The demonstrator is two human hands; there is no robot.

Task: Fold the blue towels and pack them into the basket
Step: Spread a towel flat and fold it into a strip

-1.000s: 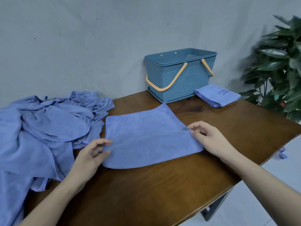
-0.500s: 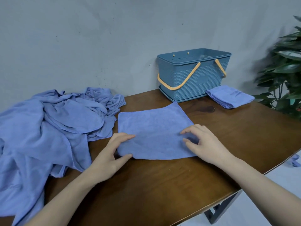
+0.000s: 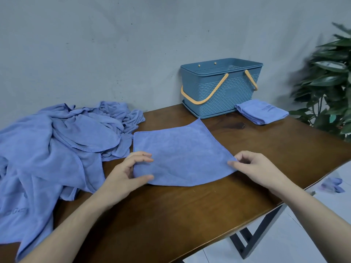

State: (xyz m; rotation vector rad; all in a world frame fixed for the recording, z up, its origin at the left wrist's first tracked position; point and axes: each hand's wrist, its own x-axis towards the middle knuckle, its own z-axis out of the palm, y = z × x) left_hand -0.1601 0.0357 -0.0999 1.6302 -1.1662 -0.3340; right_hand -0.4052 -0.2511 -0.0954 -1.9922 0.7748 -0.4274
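Note:
A blue towel [image 3: 180,154] lies flat on the brown wooden table [image 3: 190,215], folded into a rough square. My left hand [image 3: 127,173] pinches its near left corner between thumb and fingers. My right hand [image 3: 254,168] pinches its near right corner. A blue plastic basket [image 3: 220,92] with yellow handles stands at the back of the table against the wall. One folded blue towel [image 3: 261,112] lies on the table right of the basket. A heap of unfolded blue towels [image 3: 57,149] covers the table's left side.
A grey wall runs behind the table. A leafy green plant [image 3: 330,78] stands at the right, past the table's edge. A small blue cloth [image 3: 333,185] lies on the white floor to the right. The table's black metal leg [image 3: 254,236] shows below its near edge.
Both hands have taken hold of the towel's near corners. The right hand has moved out to the right corner, and the towel's near edge is spread wider than half a second ago.

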